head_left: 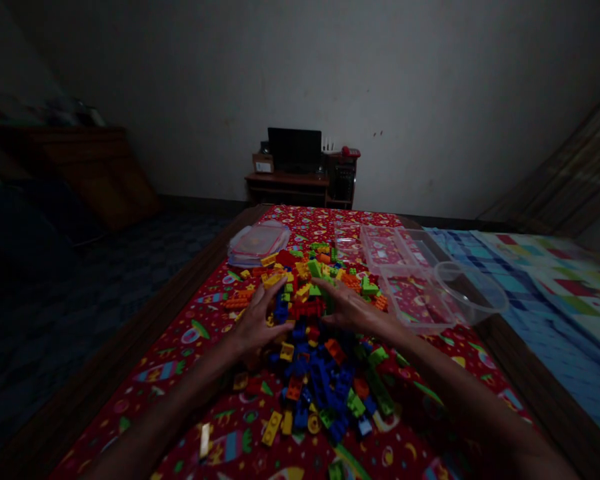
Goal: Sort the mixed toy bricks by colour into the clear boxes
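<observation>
A heap of toy building bricks [320, 380] in blue, red, yellow, orange and green spreads over the middle of the table. At the heap's left side lies my left hand [257, 319], its thumb and fingers apart and nothing visible in its grasp. My right hand [349, 308] reaches over the right side, fingers stretched toward the middle. A bright green brick [314, 269] is just beyond its fingertips; whether they touch is unclear. Between the two hands sits a red brick [307, 307]. Some bricks under the palms are hidden.
Clear plastic containers [415, 300] stand right of the heap, and a stack of clear lids [259, 241] lies at the back left. A red patterned cloth [180, 373] covers the table. Beyond are a monitor [295, 148] on a desk and, at right, a bed [555, 313].
</observation>
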`<state>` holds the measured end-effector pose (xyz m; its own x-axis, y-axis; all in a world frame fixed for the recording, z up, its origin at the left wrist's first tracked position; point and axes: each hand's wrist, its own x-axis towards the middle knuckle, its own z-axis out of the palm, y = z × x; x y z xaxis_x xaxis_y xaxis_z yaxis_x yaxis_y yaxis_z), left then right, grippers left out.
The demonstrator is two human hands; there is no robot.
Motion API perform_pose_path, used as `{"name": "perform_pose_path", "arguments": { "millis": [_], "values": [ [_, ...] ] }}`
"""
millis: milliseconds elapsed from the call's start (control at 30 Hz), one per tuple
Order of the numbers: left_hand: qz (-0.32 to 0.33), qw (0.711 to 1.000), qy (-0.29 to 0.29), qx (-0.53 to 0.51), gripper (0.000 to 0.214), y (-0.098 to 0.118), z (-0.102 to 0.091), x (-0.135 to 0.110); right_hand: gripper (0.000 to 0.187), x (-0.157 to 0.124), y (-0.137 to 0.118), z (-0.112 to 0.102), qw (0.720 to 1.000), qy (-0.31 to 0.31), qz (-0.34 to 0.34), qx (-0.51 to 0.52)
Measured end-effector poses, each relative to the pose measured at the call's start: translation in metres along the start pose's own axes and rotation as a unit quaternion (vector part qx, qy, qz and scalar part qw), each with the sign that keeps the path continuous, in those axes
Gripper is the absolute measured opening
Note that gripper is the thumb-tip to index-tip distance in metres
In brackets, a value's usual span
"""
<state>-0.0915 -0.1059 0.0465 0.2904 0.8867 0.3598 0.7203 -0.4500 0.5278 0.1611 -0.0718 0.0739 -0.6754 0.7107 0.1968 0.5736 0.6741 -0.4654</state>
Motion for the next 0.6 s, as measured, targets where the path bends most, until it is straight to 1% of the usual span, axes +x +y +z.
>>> {"name": "perform_pose_path", "arguments": {
  "millis": [33, 100, 167, 233, 267, 300, 333, 367, 400, 433, 467, 500, 533, 567, 600],
  "values": [
    [0.018, 1.000, 0.005, 0.001, 0.084, 0.001, 0.001, 0.012, 0.080, 0.005, 0.002, -0.003, 1.000, 0.010, -0.007, -0.001],
    [0.046, 0.999, 0.015, 0.013, 0.079, 0.001, 0.002, 0.032, 0.073, 0.009, 0.008, -0.009, 0.999, 0.048, -0.014, -0.016],
    [0.065, 0.996, 0.041, 0.035, 0.072, 0.000, 0.000, 0.045, 0.064, 0.001, 0.014, -0.017, 0.994, 0.102, -0.015, -0.042],
    [0.087, 0.991, 0.077, 0.066, 0.066, 0.004, -0.005, 0.046, 0.058, -0.018, 0.019, -0.027, 0.987, 0.142, -0.017, -0.066],
    [0.104, 0.987, 0.089, 0.082, 0.063, 0.009, -0.007, 0.041, 0.056, -0.031, 0.019, -0.031, 0.985, 0.152, -0.019, -0.074],
    [0.126, 0.983, 0.095, 0.097, 0.059, 0.016, -0.010, 0.032, 0.054, -0.047, 0.018, -0.036, 0.985, 0.152, -0.024, -0.078],
    [0.158, 0.978, 0.087, 0.108, 0.055, 0.026, -0.011, 0.020, 0.052, -0.063, 0.015, -0.038, 0.986, 0.141, -0.027, -0.078],
    [0.193, 0.973, 0.060, 0.112, 0.052, 0.038, -0.012, 0.007, 0.048, -0.081, 0.011, -0.040, 0.986, 0.144, -0.032, -0.078],
    [0.239, 0.965, 0.023, 0.109, 0.049, 0.051, -0.010, -0.009, 0.046, -0.099, 0.006, -0.039, 0.987, 0.132, -0.040, -0.078],
    [0.297, 0.949, -0.027, 0.105, 0.049, 0.065, -0.007, -0.024, 0.045, -0.118, 0.001, -0.035, 0.987, 0.130, -0.043, -0.082],
    [0.362, 0.923, -0.084, 0.099, 0.050, 0.078, -0.002, -0.039, 0.044, -0.136, -0.004, -0.029, 0.986, 0.131, -0.044, -0.092],
    [0.414, 0.895, -0.133, 0.095, 0.049, 0.089, 0.005, -0.052, 0.044, -0.153, -0.008, -0.021, 0.988, 0.114, -0.035, -0.102],
    [0.449, 0.869, -0.180, 0.108, 0.042, 0.099, 0.012, -0.062, 0.045, -0.170, -0.010, -0.012, 0.987, 0.112, -0.024, -0.117],
    [0.478, 0.847, -0.199, 0.117, 0.035, 0.107, 0.020, -0.070, 0.047, -0.185, -0.010, -0.002, 0.984, 0.112, -0.026, -0.137],
    [0.500, 0.831, -0.208, 0.126, 0.033, 0.112, 0.028, -0.075, 0.052, -0.199, -0.009, 0.007, 0.985, 0.079, -0.028, -0.154]
  ]
}}
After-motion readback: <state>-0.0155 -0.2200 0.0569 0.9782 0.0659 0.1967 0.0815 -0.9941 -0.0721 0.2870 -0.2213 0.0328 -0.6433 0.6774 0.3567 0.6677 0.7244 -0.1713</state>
